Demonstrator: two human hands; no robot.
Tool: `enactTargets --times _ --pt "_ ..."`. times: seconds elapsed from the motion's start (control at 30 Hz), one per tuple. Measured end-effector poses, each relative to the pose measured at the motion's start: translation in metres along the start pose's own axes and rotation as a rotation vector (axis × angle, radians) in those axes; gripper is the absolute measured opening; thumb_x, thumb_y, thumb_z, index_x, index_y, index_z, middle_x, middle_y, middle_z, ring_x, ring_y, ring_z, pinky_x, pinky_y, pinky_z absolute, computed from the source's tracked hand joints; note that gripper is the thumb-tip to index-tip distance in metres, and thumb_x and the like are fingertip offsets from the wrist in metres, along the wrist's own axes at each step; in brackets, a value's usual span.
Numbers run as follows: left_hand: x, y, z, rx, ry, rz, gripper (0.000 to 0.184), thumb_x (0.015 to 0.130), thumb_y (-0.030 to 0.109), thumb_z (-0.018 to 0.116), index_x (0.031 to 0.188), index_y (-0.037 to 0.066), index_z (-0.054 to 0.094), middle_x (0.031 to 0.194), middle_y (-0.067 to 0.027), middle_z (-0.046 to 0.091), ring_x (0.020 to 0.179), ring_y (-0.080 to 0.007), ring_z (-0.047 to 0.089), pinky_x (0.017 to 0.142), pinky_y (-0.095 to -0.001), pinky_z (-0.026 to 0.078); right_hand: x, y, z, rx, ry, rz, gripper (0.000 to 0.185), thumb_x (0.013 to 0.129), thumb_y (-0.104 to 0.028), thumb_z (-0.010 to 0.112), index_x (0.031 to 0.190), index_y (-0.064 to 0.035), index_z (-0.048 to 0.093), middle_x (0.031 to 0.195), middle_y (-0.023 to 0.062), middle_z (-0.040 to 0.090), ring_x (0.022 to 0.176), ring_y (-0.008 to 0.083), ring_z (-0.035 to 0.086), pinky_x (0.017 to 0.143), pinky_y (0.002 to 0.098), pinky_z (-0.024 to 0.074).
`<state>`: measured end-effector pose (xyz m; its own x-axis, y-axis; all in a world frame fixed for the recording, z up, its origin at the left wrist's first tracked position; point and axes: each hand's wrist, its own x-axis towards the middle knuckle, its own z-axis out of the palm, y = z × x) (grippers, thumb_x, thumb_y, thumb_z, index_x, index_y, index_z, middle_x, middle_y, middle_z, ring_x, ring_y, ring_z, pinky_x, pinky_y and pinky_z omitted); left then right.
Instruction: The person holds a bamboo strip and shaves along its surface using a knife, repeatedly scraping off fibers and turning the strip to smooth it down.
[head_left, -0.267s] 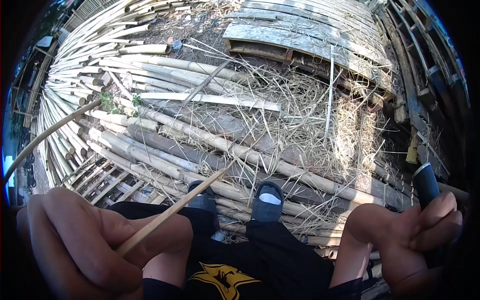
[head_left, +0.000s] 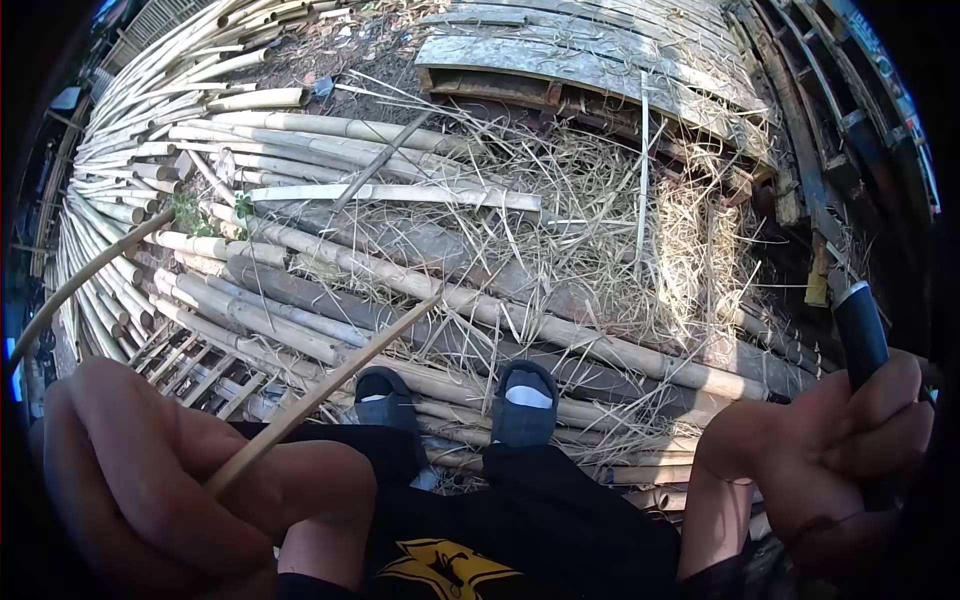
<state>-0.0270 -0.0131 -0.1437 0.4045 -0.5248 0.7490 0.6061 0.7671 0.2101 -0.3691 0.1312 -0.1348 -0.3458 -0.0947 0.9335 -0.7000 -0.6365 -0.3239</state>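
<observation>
My left hand (head_left: 190, 460), at the lower left, is closed round a thin bamboo strip (head_left: 335, 378) whose pointed end slants up to the right over the poles. Behind the fist a longer curved stick (head_left: 85, 272) rises from the left edge; whether the hand holds it too is unclear. At the lower right my right hand (head_left: 850, 440) wraps round a dark cylindrical handle (head_left: 862, 330) with a pale metallic end facing up. The handle's lower part is hidden by fingers and shadow.
Bamboo poles (head_left: 350, 262) cross the ground, with more fanned out at the upper left. Loose straw shavings (head_left: 590, 230) lie before a wooden pallet (head_left: 600, 70). Stacked pallets (head_left: 830, 130) stand at the right. Both feet, in dark slippers (head_left: 524, 415), rest among the poles.
The ground, poles and pallet have shifted slightly left and up in view. The strip's tip has moved up and left, and the dark handle slightly right and down.
</observation>
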Motion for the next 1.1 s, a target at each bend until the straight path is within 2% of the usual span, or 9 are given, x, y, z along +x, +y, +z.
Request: enactTargets --times 0.07,0.27,0.5,0.6,0.8,0.83,0.9,0.97,1.1 --pt "-0.001 -0.005 0.013 0.025 -0.255 -0.074 0.018 0.075 0.012 0.054 0.069 -0.002 0.045 0.057 -0.0106 0.048 0.029 -0.0114 0.034 0.053 -0.0086 0.032 -0.006 0.002 -0.002 0.041 -0.009 -0.054 0.022 0.072 -0.015 0.068 0.073 -0.0144 0.046 0.058 -0.0026 0.039 0.046 0.0086 0.032 0.054 0.0231 0.0287" --pt "-0.014 -0.006 0.033 0.154 -0.121 -0.123 0.017 0.071 0.004 0.054 0.063 0.002 0.039 0.047 -0.0056 0.035 0.026 -0.0092 0.024 0.049 -0.0095 0.024 -0.016 -0.007 0.002 0.084 -0.034 -0.016 0.015 0.078 -0.014 0.062 0.081 -0.0105 0.048 0.062 -0.0012 0.040 0.046 0.0076 0.031 0.052 0.0231 0.0283" --pt "-0.007 -0.008 0.048 0.184 -0.419 -0.132 0.016 0.071 0.002 0.049 0.064 0.008 0.036 0.056 -0.0045 0.039 0.029 -0.0062 0.021 0.040 -0.0108 0.017 -0.014 -0.018 0.009 0.175 -0.015 0.062 0.010 0.086 -0.012 0.055 0.091 -0.0060 0.050 0.067 0.0005 0.042 0.046 0.0065 0.030 0.050 0.0231 0.0279" --pt "-0.015 -0.012 0.066 0.002 -0.387 -0.311 0.014 0.081 0.008 0.056 0.075 -0.001 0.047 0.071 -0.0088 0.051 0.030 -0.0043 0.022 0.032 -0.0119 0.021 -0.010 -0.018 0.011 0.259 -0.024 0.128 0.010 0.089 -0.012 0.052 0.095 -0.0041 0.051 0.069 0.0012 0.042 0.046 0.0060 0.029 0.050 0.0231 0.0277" --pt "-0.062 -0.061 0.056 -0.147 -0.437 -0.791 0.034 0.103 0.027 0.037 0.119 0.001 0.050 0.102 -0.0134 0.060 0.034 0.0000 0.023 0.024 -0.0140 0.026 -0.026 0.012 0.021 0.562 -0.101 0.589 0.015 0.095 -0.010 0.045 0.103 -0.0003 0.052 0.073 0.0027 0.043 0.047 0.0050 0.028 0.048 0.0231 0.0274" --pt "-0.080 -0.065 0.064 0.157 -0.184 -0.986 0.027 0.102 0.020 0.042 0.106 0.000 0.059 0.072 -0.0125 0.064 0.031 0.0010 0.029 0.030 -0.0132 0.023 -0.032 0.035 0.012 0.474 -0.258 0.747 0.034 0.102 -0.027 0.036 0.106 -0.0004 0.057 0.070 -0.0001 0.046 0.047 0.0027 0.030 0.042 0.0205 0.0223" --pt "-0.115 -0.077 0.042 0.608 -0.452 -1.348 0.031 0.100 0.028 0.048 0.109 0.000 0.058 0.069 -0.0030 0.058 0.037 0.0022 0.028 0.032 -0.0155 0.019 -0.052 0.049 0.024 0.129 -0.456 1.232 0.030 0.100 -0.028 0.045 0.099 -0.0018 0.060 0.059 -0.0036 0.040 0.048 0.0008 0.031 0.042 0.0197 0.0214" --pt "-0.159 -0.084 0.013 0.569 -0.425 -1.627 0.030 0.098 0.028 0.053 0.108 0.001 0.058 0.061 0.0054 0.049 0.040 0.0024 0.030 0.036 -0.0165 0.018 -0.085 0.066 0.025 0.046 -0.739 1.478 0.030 0.096 -0.030 0.055 0.087 -0.0019 0.062 0.054 -0.0041 0.036 0.049 0.0014 0.034 0.042 0.0242 0.0265" --pt "-0.194 -0.057 0.005 0.343 -0.191 -1.905 0.029 0.102 0.030 0.042 0.111 0.004 0.053 0.060 0.0056 0.038 0.039 0.0001 0.028 0.035 -0.0176 0.021 -0.141 0.067 0.028 -0.247 -1.194 1.054 0.031 0.090 -0.029 0.059 0.081 0.0008 0.061 0.052 0.0065 0.047 0.047 0.0196 0.048 0.049 0.0353 0.0379"
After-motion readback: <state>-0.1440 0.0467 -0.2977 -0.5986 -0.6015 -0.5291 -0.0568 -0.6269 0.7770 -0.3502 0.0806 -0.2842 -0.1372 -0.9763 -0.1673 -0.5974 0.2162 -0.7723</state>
